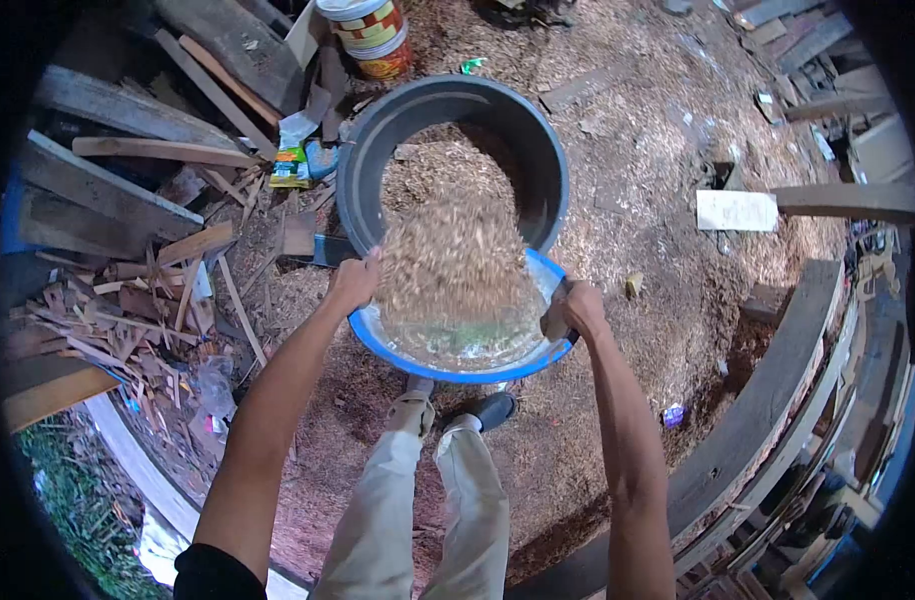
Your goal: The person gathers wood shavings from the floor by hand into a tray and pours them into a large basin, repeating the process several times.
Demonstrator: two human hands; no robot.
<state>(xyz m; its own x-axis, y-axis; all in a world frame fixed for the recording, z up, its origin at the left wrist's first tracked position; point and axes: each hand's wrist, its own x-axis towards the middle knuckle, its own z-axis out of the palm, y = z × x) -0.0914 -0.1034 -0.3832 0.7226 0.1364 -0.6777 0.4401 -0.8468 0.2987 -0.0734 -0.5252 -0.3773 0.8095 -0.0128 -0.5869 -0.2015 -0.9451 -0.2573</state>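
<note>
My left hand [354, 282] is closed on the left rim of a wide, shallow basin [458, 376] with a blue edge. On the opposite side, my right hand [578, 308] grips the same rim. A motion-blurred heap of wood shavings [460, 262] slides off the basin's far side. Just beyond stands a large black tub [356, 175], with shavings inside it. The basin is tilted toward the tub, and its far edge overlaps the tub's near rim. The basin's pale bottom shows on the near side.
Wood boards [138, 110] and scraps are piled on the left. A paint bucket [373, 40] stands behind the tub. Long timbers [768, 400] line the right side. A plank end with white paper [736, 211] juts in. Shavings cover the ground around my feet.
</note>
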